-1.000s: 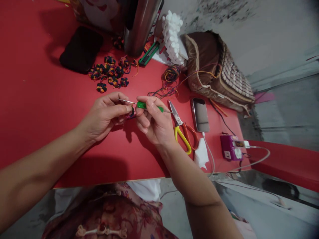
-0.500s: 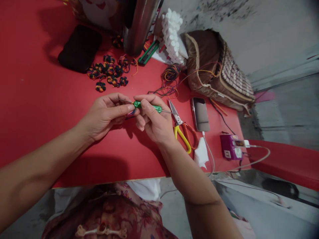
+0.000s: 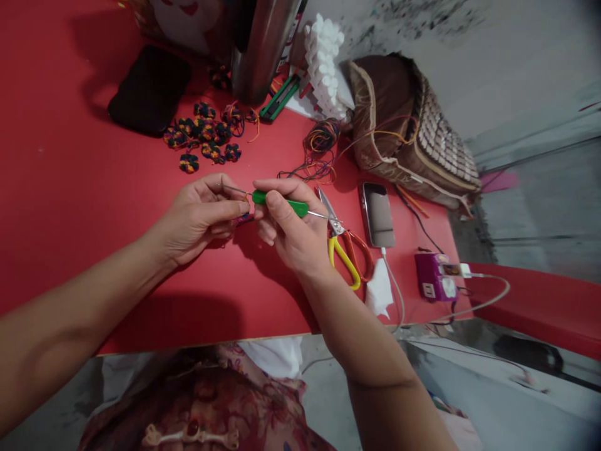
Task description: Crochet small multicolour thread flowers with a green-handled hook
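Observation:
My right hand is closed round a crochet hook with a green handle, its metal tip pointing left toward my other hand. My left hand pinches a small multicoloured crochet piece, mostly hidden by the fingers. Both hands meet just above the red table. Multicoloured thread runs from the work toward a loose bundle farther back.
Several finished crochet flowers lie behind the hands beside a black pouch. Scissors with yellow and red handles, a phone and a purple charger lie to the right. A brown bag and a metal cylinder stand at the back.
The hook slid left toward my left hand's fingers, then drew slightly back to the right. Both hands stay in about the same place.

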`<state>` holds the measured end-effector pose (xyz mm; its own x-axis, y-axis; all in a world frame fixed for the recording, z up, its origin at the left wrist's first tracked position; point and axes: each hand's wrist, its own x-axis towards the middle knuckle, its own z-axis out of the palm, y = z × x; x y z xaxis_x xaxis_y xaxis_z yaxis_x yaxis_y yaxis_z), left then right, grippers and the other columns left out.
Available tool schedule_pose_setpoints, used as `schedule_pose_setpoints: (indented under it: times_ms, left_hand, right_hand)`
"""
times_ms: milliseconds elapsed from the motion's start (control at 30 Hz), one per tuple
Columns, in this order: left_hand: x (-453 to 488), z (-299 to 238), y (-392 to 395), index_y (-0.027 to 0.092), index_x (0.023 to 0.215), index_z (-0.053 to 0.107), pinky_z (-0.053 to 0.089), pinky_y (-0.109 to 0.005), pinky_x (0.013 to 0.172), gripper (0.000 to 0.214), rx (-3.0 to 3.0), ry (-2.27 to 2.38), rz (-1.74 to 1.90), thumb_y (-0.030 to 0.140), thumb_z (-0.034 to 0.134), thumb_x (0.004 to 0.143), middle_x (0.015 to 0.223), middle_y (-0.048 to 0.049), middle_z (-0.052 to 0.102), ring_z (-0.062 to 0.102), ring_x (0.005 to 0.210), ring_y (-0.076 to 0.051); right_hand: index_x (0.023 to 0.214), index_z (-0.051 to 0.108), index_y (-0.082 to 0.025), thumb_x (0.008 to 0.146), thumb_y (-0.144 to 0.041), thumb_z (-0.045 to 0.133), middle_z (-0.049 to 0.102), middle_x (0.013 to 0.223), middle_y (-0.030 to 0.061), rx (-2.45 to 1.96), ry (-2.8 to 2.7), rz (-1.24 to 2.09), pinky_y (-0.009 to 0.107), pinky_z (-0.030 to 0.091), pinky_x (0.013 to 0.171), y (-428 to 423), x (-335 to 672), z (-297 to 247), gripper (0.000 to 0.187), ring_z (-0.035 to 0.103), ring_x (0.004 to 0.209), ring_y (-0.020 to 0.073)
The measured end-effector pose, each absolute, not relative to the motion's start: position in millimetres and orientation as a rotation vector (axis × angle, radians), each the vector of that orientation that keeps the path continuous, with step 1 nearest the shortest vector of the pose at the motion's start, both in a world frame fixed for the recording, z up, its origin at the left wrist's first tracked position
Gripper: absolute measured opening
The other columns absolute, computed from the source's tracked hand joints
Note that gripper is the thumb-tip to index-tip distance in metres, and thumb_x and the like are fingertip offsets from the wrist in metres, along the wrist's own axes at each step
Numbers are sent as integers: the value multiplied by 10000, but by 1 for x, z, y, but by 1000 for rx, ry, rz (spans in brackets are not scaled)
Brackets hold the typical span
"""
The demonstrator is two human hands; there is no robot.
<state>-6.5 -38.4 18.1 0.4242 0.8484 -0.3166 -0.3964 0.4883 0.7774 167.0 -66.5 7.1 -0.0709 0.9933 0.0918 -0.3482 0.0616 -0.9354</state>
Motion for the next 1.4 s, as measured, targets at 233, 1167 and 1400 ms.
schedule_pose_setpoints:
  times_ms: [233, 1167, 1400]
  left_hand:
    - [-7, 19, -38, 224, 757, 650, 266, -224, 412, 324, 702, 774, 867, 141, 954, 681, 600, 59, 570, 356, 422, -44]
    - [-5, 18, -33, 211, 727, 674, 439, -209, 494, 234, 840, 1145, 1132, 54, 832, 797, 638, 41, 652, 535, 526, -75]
    - [-10, 18, -30, 229, 695, 679, 281, -229, 395, 234, 741, 936, 1137, 125, 888, 709, 532, 53, 580, 416, 427, -77]
  right_hand:
    - [1081, 810, -251, 973, -528, 891, 698, 744, -57, -911, -1044, 1311, 225, 447, 443, -67, 168, 10, 308, 480, 462, 59]
    - [855, 795, -233, 1006, -465, 820, 591, 586, -62, -1117, -1066, 1173, 224, 251, 380, -63, 177, 20, 279, 354, 410, 59]
    - [1064, 819, -302, 1052, -436, 791, 738, 855, -11, -1228, -1267, 753, 270, 551, 620, -47, 196, 5, 137, 627, 651, 130]
